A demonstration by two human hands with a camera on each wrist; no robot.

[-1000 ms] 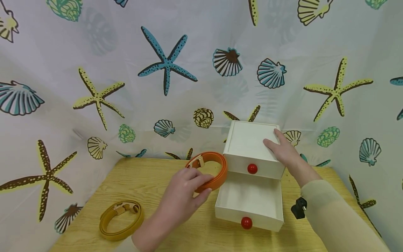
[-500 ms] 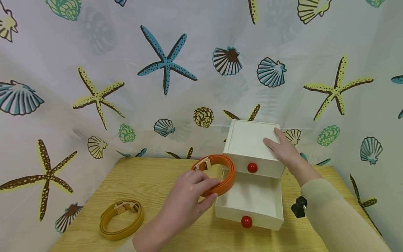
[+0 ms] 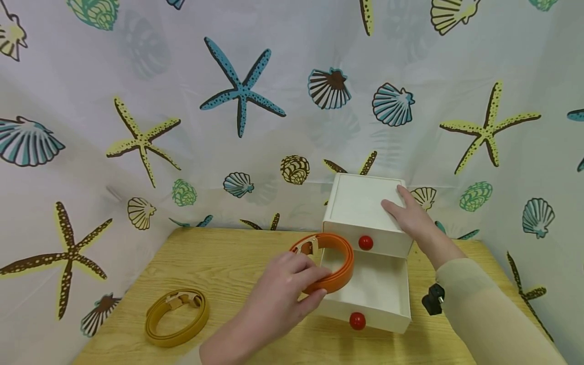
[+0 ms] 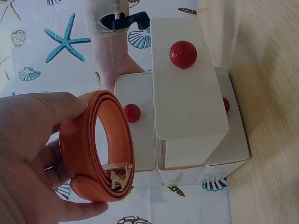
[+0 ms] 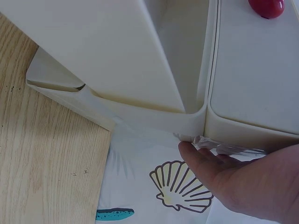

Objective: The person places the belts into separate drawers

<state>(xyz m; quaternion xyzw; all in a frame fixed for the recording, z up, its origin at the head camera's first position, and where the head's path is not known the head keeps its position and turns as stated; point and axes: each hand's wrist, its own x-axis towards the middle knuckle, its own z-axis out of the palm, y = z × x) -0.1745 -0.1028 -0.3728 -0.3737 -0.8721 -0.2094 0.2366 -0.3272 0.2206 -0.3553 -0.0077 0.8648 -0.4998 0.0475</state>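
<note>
Orange belt [image 3: 341, 280] has shifted right, now by L side of pulled-out drawer [image 3: 385, 286], L hand [image 3: 286, 295] pinching it, R hand [image 3: 414, 219] fingers spread on cabinet [image 3: 365, 200]; prob. mid-carry to drawer, next move likely needs lowering it in & releasing.

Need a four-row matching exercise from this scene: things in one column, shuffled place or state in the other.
1. Orange belt
2. Yellow belt
3. Middle drawer
4. Right hand

A. Pulled open
B. At the right edge of the white cabinet
C. Held in the left hand
D. Coiled on the table

Pairs: 1-C, 2-D, 3-A, 4-B
</note>
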